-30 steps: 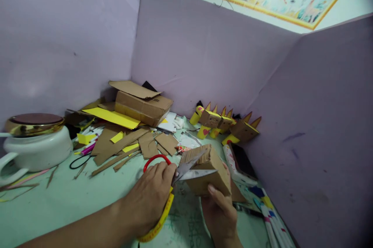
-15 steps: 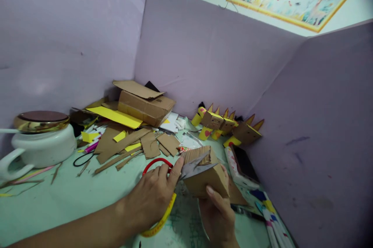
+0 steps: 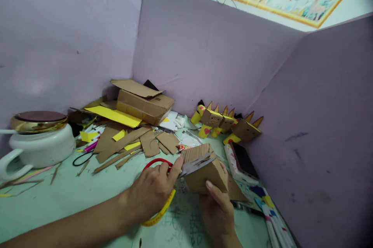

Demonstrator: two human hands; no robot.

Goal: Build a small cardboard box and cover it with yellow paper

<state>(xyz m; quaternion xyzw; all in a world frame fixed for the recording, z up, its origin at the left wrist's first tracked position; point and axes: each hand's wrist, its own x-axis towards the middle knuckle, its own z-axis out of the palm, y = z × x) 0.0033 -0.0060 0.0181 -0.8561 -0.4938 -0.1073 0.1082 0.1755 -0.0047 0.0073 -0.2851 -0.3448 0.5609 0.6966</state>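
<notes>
My left hand (image 3: 155, 187) is closed on red-handled scissors (image 3: 196, 165), whose grey blades lie against the top edge of a small cardboard box (image 3: 204, 180). The blades look nearly closed. Around the far and right sides of that box my right hand (image 3: 217, 205) is wrapped, its thumb pressed on the near face. Corrugated ridges show on the box's upper side. A yellow strip (image 3: 160, 215) curves just below my left hand. Part of the box's right side is hidden by my right fingers.
Cardboard scraps (image 3: 150, 143) and a brown box (image 3: 142, 106) lie at the back left, a white mug (image 3: 43, 143) at far left. Yellow-and-brown cardboard figures (image 3: 215, 119) stand at the back. On the right are a phone (image 3: 244, 160) and markers (image 3: 275, 220).
The scissor blades have come closer together at the box's top edge. The view has shifted slightly, and both hands stay nearly in place.
</notes>
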